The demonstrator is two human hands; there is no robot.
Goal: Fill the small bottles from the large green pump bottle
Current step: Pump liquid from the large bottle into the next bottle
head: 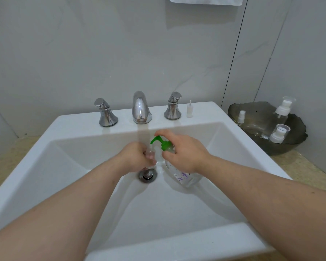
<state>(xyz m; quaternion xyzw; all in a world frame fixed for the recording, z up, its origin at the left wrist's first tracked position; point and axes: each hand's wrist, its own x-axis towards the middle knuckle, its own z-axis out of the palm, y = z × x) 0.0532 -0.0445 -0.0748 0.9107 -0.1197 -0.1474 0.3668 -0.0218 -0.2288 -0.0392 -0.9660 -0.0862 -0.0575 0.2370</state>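
Inside the white sink (196, 240) stands the large clear pump bottle (184, 178) with its green pump head (161, 143). My right hand (183, 151) grips the bottle's neck, with a finger lying on top of the pump. My left hand (135, 159) holds a small clear bottle (150, 154) upright, its open mouth just under the green nozzle, above the drain (148, 175). A small white spray insert (190, 110) stands on the sink's back ledge by the right tap handle.
A chrome faucet (141, 108) with two handles sits on the back ledge. On the right counter, a dark glass bowl (252, 110) holds three small spray bottles with white caps. A white towel (205, 0) hangs on the wall above.
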